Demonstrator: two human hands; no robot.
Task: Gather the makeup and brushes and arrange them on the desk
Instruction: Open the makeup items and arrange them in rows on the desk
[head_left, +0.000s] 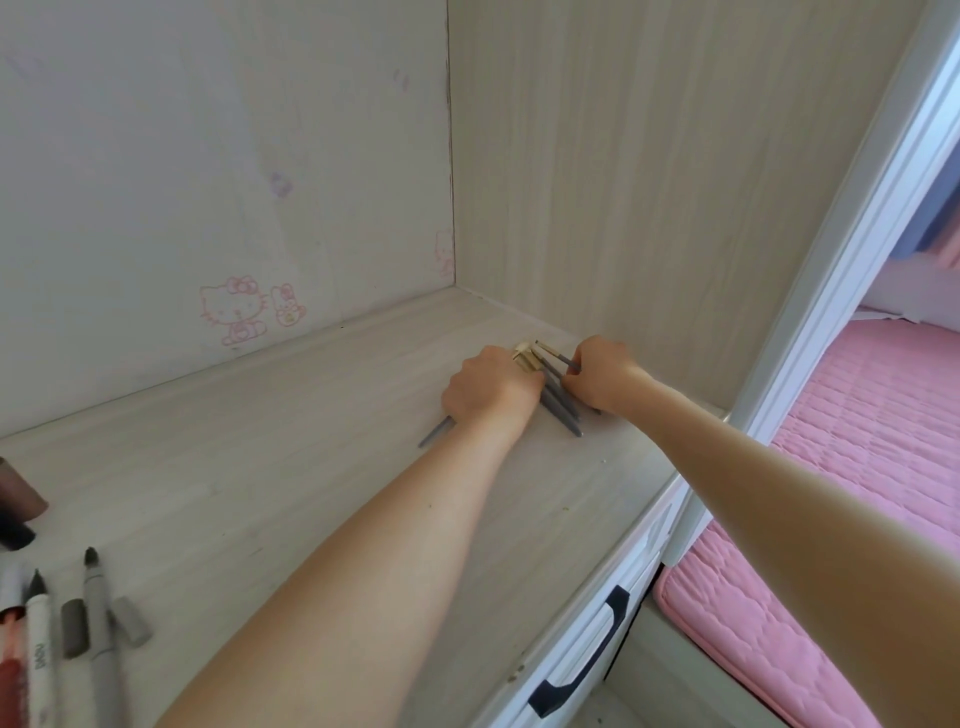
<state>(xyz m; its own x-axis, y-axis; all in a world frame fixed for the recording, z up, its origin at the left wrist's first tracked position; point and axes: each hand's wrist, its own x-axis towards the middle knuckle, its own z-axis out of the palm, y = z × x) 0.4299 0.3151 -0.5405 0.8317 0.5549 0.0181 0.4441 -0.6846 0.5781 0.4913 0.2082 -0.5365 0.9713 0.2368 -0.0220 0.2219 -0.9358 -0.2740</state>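
Observation:
Several grey-handled makeup brushes (563, 410) with gold ferrules lie in the far right corner of the pale wood desk (291, 467). My left hand (488, 389) lies curled over the brush bundle near the ferrules; one grey handle (434, 432) sticks out beneath it toward the left. My right hand (602, 374) pinches a thin brush (558, 357) against the side panel. At the near left edge lie several makeup pens and tubes (98, 623), some uncapped.
A wall with pink cartoon stickers (244, 312) backs the desk. A wood side panel (623, 182) closes off the right. Drawers with dark handles (582, 670) sit below the desk's front edge. A pink quilted bed (857, 493) lies to the right.

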